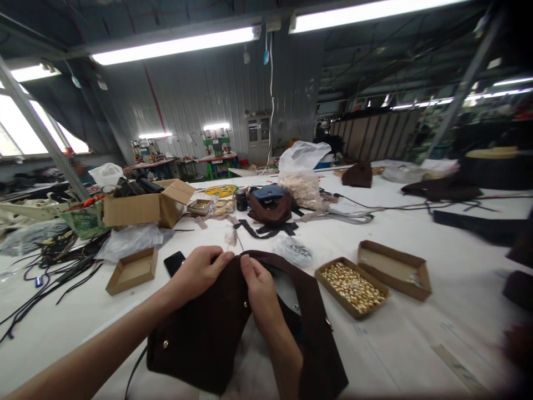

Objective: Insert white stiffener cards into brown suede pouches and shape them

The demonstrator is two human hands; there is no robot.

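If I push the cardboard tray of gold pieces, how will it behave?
The tray probably slides rather than tips, being low and broad. Its loose gold pieces likely shift, and could spill from the open top if tilted.

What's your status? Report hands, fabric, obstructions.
Left hand and right hand holding brown fabric, upper edge. Fabric bent, gold studs showing. Nothing visibly blocking hands; box of gold pieces beside fabric.

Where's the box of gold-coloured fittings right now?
In the head view, the box of gold-coloured fittings sits right of centre on the white table, between the dark brown fabric piece and the longer cardboard tray.
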